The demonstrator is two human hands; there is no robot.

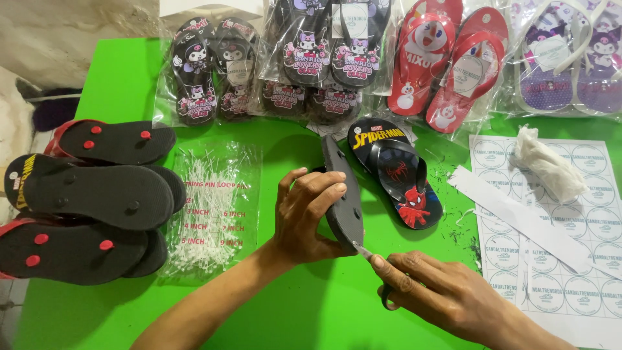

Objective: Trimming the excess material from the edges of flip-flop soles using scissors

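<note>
From the head camera, your left hand (308,214) is gripping a black sandal (342,194), fingers wrapped over its edge, holding it on its side above the green table (123,84). Your right hand (440,295) is closed around a pair of scissors (372,259), whose tips are touching the sandal's lower end (the blades are too small to tell if they are open).

Just beside the held sandal, its mate (396,172) is lying face up, black with a red cartoon figure on it. To your left, a bag of white plastic pins (210,207) is lying flat, and beyond it a stack of black sandals (87,201) is sitting soles up. Sticker sheets (570,253) are lying to your right, with a crumpled white wad (547,162) resting on them. Bagged sandal pairs (324,58) are lining the far edge.
</note>
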